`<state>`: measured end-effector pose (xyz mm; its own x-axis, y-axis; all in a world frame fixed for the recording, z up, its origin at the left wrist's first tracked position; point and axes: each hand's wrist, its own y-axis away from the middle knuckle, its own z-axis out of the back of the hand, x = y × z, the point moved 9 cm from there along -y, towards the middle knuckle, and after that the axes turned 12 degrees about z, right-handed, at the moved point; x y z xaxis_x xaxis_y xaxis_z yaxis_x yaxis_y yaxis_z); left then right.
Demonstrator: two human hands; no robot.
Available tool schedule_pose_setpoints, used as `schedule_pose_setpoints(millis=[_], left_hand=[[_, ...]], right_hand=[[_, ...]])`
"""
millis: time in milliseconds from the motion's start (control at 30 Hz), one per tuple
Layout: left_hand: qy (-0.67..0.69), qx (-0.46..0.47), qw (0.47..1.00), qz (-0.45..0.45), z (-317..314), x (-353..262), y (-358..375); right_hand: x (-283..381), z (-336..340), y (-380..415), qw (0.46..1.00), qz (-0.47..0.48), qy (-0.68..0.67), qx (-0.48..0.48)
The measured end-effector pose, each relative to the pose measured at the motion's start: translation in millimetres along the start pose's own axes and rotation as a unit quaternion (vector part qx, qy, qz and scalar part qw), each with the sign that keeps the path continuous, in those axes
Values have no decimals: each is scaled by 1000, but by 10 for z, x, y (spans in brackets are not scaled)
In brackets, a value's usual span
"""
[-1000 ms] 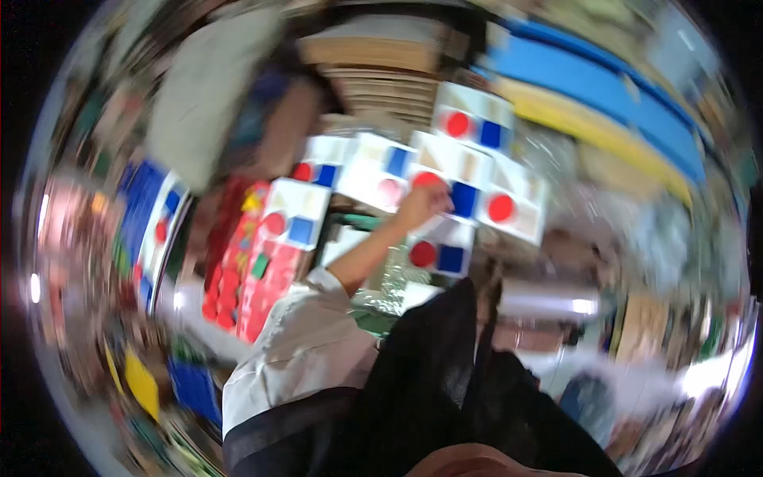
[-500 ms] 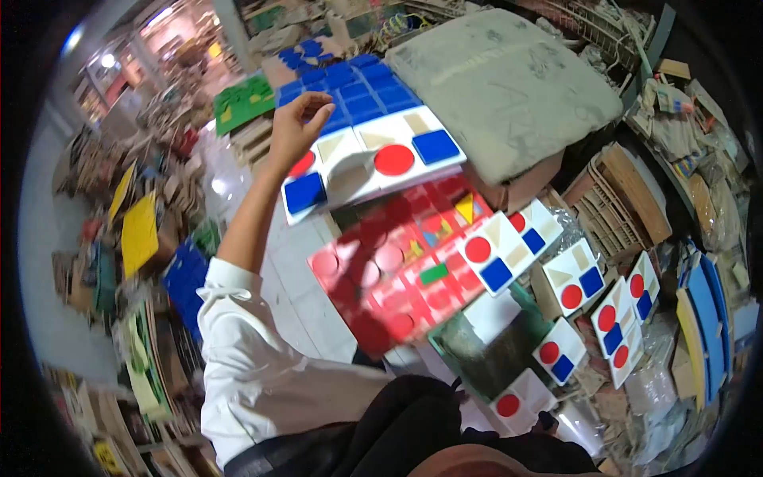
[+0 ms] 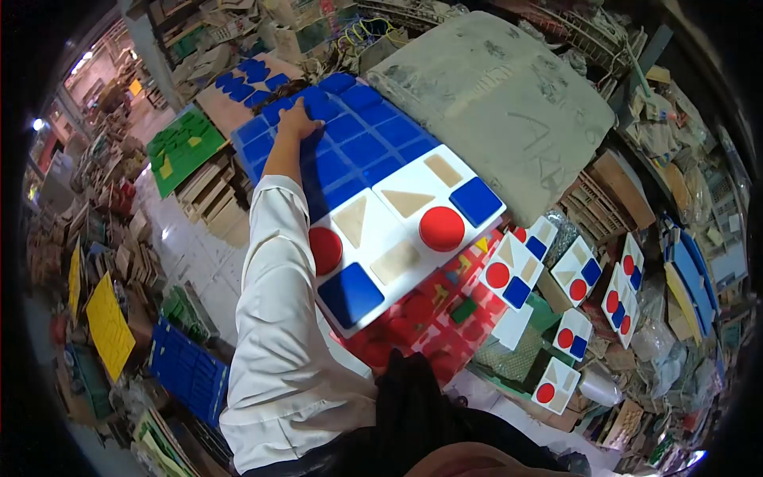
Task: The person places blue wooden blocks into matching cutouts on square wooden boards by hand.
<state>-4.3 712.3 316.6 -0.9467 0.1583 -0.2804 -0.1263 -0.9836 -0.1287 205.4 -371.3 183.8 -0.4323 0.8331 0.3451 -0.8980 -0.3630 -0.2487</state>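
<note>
My left hand (image 3: 297, 121) reaches over a sheet of blue square pieces (image 3: 350, 127), thumb and forefinger apart at a blue square near the far edge. No piece is lifted in it. Nearer to me, two white boards (image 3: 408, 222) lie side by side over the near part of the sheet. Each has a red circle (image 3: 442, 228), a blue square (image 3: 475, 201), and bare tan triangle and rectangle shapes. My right hand is out of view.
A red sheet with round pieces (image 3: 413, 318) lies below the boards. More white boards (image 3: 509, 273) with red and blue shapes stand at right. A dusty grey slab (image 3: 493, 103) is beyond. A green sheet (image 3: 185, 149) lies on stacked wood at left.
My left hand has moved from above the left white board to the far part of the blue sheet. The view has shifted, and the boards appear closer.
</note>
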Motion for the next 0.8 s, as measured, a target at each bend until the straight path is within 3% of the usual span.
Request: schedule_pose_setpoints(millis=[67,200,433,500,567,600,633,667,700,733,767,800], left_hand=[[5,43,999,22,-108,38,-155],[11,39,999,23,-149,84,-210],[20,-22,999,-18,328,-114,57],[232,7,972,-38,467,-180,74],[435,148,884,-79,814,-562,672],[518,263,807,-108,722,-733,838],[633,363,673,-124,934,-1001,1389],[656,463,586,-109,1022,-1167,1899],[677,523,501,-126,1111,-1308,2368],[688,572,428,-131,1127,-1441,2805],[700,628,334,-61,1066,-1536,3303],[666,699,251,-67,905,-1673,3795]], right_hand=[[131,164,-140,996,-83,-10,10],[381,286,-319,994,-107,-27,1],[753,-300,-268,966,-180,-181,-26],[719,-601,-164,929,-212,-296,-56],[790,-852,-298,883,-213,-414,-68],[1280,-729,-618,899,-168,-404,-5],[1781,-601,-923,910,-118,-393,56],[2285,-465,-1214,915,-64,-383,110],[2340,-490,-1447,924,-11,-362,121],[2730,-355,-1689,916,119,-364,117],[3090,-192,-1751,872,75,-473,100],[3450,-29,-1813,814,31,-575,78]])
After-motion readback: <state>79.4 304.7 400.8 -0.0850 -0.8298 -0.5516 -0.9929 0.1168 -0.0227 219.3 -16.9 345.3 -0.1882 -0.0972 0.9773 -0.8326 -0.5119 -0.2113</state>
